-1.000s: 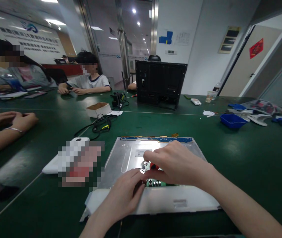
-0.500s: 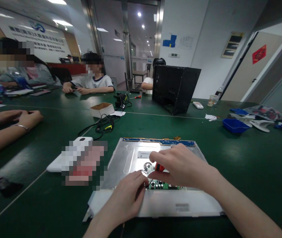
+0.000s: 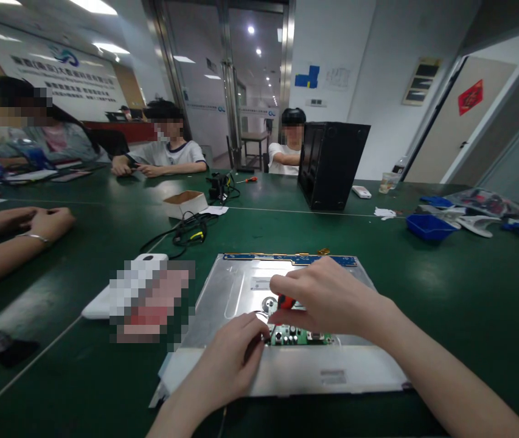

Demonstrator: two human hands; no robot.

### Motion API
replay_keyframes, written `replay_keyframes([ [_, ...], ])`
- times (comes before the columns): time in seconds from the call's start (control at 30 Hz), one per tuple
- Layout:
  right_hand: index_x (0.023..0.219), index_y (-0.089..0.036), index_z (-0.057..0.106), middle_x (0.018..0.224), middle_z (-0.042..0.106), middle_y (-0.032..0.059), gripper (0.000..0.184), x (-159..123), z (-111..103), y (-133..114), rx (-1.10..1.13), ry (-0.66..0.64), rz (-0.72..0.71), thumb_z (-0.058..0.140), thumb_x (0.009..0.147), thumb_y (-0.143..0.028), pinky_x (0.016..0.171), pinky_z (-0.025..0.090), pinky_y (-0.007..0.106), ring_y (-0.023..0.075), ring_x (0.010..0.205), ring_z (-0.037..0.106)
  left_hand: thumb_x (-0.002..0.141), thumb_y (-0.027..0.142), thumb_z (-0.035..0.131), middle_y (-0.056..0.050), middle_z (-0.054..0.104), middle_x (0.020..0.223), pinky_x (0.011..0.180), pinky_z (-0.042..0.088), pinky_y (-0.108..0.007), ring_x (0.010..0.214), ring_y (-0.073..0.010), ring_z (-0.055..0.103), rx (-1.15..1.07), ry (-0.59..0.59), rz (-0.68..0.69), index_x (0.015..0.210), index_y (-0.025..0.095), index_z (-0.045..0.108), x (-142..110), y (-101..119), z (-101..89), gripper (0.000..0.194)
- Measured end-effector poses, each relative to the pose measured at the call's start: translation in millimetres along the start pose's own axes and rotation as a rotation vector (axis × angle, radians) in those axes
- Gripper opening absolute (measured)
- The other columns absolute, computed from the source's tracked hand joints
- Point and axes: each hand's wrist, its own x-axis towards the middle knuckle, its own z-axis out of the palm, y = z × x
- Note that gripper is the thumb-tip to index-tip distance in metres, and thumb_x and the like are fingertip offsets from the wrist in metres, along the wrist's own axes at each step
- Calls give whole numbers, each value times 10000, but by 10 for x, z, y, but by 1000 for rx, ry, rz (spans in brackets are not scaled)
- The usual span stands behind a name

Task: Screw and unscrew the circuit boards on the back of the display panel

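A flat display panel lies with its silvery metal back facing up and a blue circuit strip along its far edge. Near its middle sits a green circuit board. My right hand is closed around the red-and-black handle of a screwdriver, held tilted over the board, its shaft pointing down to the left. My left hand rests at the board's left side with thumb and fingers pinched near the screwdriver's tip. What those fingers hold is hidden. A thin dark wire shows just above them.
A white device lies left of the panel, partly pixelated. Beyond are tangled black cables, an open cardboard box and a black case. A blue tray stands right. Another person's hands rest at left; others sit across the table.
The black case across the table has turned and shifted right, showing more of the person behind it. My hands stay at the board with the screwdriver, and the view has shifted slightly.
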Motion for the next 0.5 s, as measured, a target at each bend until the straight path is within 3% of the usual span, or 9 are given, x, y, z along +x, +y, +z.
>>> replay_keyframes([
  [0.13,863,-183,579,757,673,16,260,-8,2,4,26,25,-15,578,904,-440,510,203,285,137,617,556,868,125,435,-57,641,927,751,475,-304,860,-213,608,-4,-1,-5,934,205,586,-4,-7,-5,183],
  [0.23,984,-173,561,939,684,36,177,-27,-11,15,137,23,-54,607,859,-290,553,284,272,141,700,571,864,128,437,-52,647,889,716,472,-298,815,-210,605,7,-7,-14,896,205,595,8,16,-16,179],
  [0.33,1050,-173,527,991,674,37,223,-20,-5,43,196,14,-67,569,832,-152,573,310,263,134,723,570,850,126,443,-44,644,861,693,464,-295,792,-209,600,24,-3,-18,861,206,594,17,34,-25,172],
  [0.4,1072,-179,518,984,682,30,221,-2,8,58,197,28,-60,576,860,-172,573,308,262,135,731,582,848,129,444,-44,640,864,692,463,-297,792,-209,597,29,-11,-19,867,205,591,16,28,-22,166],
  [0.5,1080,-185,532,921,700,28,226,20,24,61,143,39,-34,577,917,-336,565,294,270,151,725,606,871,139,428,-56,632,902,721,467,-311,831,-215,592,23,-37,-24,904,202,580,6,-5,-2,168],
])
